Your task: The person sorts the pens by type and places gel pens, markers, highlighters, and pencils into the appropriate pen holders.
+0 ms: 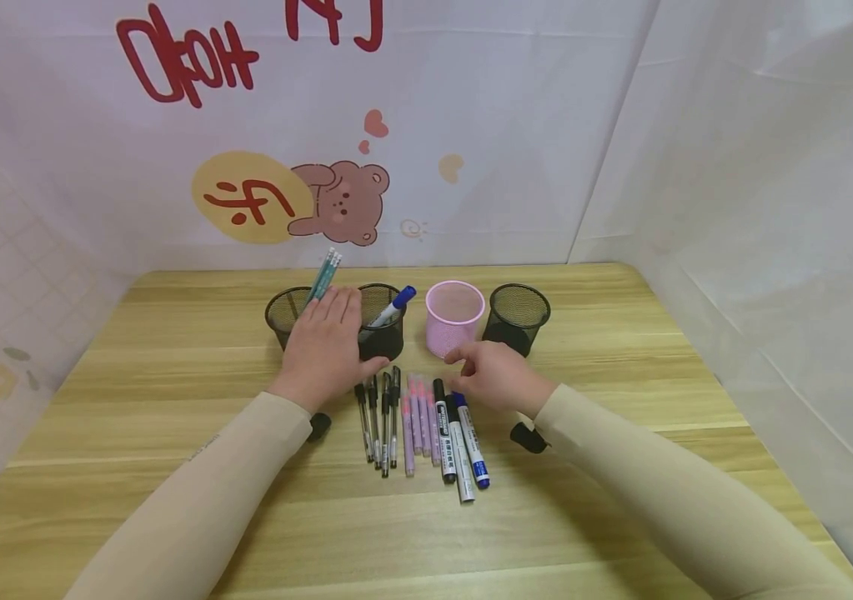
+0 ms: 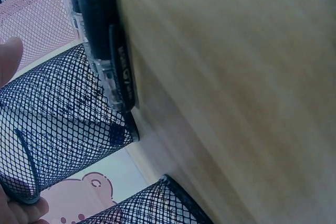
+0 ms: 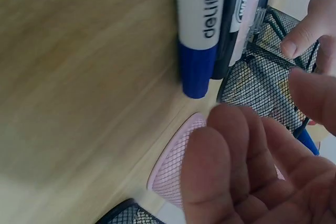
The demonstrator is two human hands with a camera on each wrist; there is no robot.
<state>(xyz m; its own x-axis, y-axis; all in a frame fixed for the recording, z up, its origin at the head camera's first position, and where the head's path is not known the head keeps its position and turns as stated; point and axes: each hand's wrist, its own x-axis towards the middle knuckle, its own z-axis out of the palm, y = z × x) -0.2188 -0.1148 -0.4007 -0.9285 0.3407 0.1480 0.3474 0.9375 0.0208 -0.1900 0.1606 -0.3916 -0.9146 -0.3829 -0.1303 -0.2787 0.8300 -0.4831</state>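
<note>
My left hand (image 1: 324, 342) rests along the left side of a black mesh cup (image 1: 381, 340), fingers straight and thumb stretched out in front. That cup, also in the left wrist view (image 2: 58, 119), holds a blue-capped marker (image 1: 393, 308). Empty, with fingers loosely bent, my right hand (image 1: 497, 375) hovers above the table, its index finger overlapping the bottom of the pink mesh cup (image 1: 454, 321). Just below it lie a blue whiteboard marker (image 1: 473, 442), a white marker with black cap (image 1: 460, 450) and a black marker (image 1: 444, 433).
Several black gel pens (image 1: 385, 425) and several pink-and-lilac pens (image 1: 418, 421) lie left of the markers. Teal pencils (image 1: 324, 275) stand in the leftmost black mesh cup (image 1: 285, 310). Another black mesh cup (image 1: 519, 312) stands at right. A printed cloth (image 1: 486, 125) hangs behind the table.
</note>
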